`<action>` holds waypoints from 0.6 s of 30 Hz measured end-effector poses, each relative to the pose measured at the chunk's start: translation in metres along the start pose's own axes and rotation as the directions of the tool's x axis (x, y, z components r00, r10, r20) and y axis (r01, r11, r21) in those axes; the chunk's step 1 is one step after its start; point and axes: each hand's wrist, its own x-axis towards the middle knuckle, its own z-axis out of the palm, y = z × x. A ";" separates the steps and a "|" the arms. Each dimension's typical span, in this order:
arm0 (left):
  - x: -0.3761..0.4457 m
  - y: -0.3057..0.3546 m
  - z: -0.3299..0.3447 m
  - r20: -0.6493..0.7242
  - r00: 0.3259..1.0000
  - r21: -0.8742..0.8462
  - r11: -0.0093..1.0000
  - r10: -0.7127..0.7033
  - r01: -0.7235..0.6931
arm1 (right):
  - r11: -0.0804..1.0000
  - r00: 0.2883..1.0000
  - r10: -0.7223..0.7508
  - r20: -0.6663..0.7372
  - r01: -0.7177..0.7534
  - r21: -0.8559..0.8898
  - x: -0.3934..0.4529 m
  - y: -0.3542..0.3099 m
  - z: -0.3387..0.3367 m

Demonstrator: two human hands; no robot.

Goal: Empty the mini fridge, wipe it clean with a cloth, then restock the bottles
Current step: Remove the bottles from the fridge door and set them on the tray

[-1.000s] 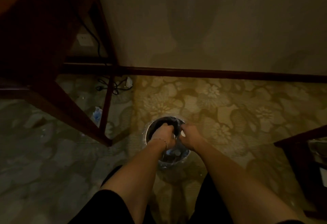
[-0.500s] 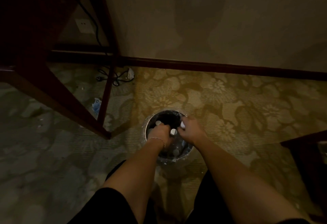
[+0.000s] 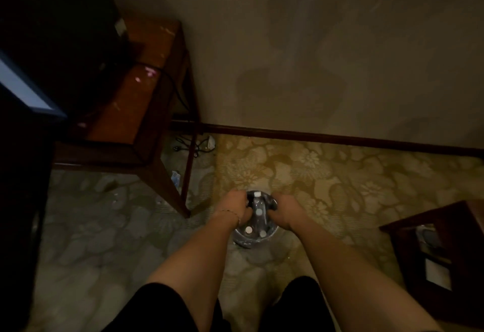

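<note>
Both hands now grip opposite sides of the bin (image 3: 245,242) rim, left hand (image 3: 235,207) and right hand (image 3: 284,209) fingers curled over it. Bottles (image 3: 258,211) stand inside, on patterned carpet (image 3: 340,187) by a wooden side table (image 3: 136,111).

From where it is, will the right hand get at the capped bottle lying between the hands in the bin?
Probably yes. The right hand grips the bin rim right beside the bottle, and nothing covers the bottle from above; it must release the rim first.

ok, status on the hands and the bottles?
Left hand and right hand grip opposite rims of the bin. Bottles inside, caps up. Table leg close left.
</note>
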 end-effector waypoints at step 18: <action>-0.264 0.032 -0.219 -0.157 0.970 0.147 0.976 0.184 -0.161 | 0.991 0.960 -0.098 -0.261 0.069 -0.119 -0.302 -0.188 -0.145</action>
